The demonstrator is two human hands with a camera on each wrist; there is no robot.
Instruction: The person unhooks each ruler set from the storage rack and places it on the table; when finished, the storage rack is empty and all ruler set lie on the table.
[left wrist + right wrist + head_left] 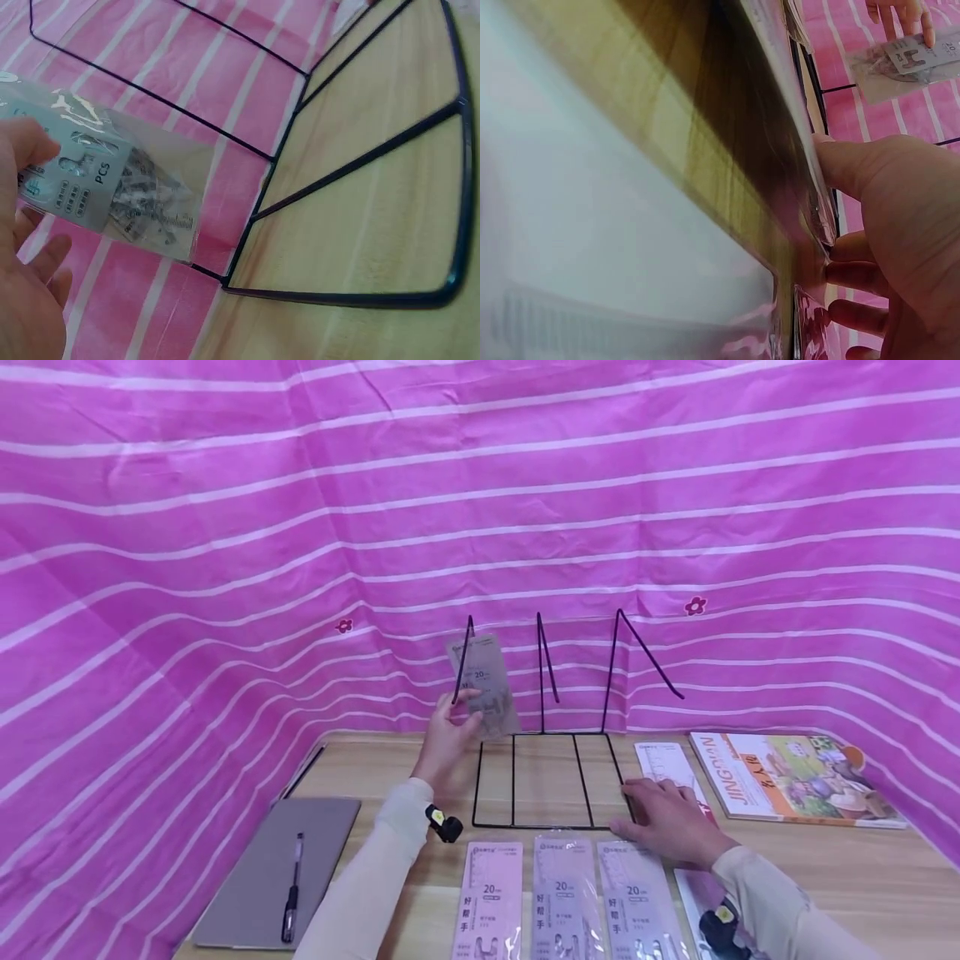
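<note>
My left hand point(450, 735) pinches a flat clear plastic packet point(491, 689) with a grey card printed "20". The packet stands tilted behind the leftmost upright of a black wire rack point(545, 827). In the left wrist view the packet's point(154, 199) clear end hangs close beside the rack's wires point(360, 161). My right hand point(667, 818) rests at the rack's front right corner, its thumb by the front wire and its fingers along the right side. In the right wrist view that hand's fingers point(859, 277) are spread, with a shiny packet edge nearby.
Similar packets, a pink one point(491, 893), a lilac one point(567, 893) and a bluish one point(637, 893), lie in front of the rack. Another packet point(660, 762) lies behind my right hand, beside a book point(810, 781). At left, a pen point(292, 885) lies on a grey folder point(247, 877).
</note>
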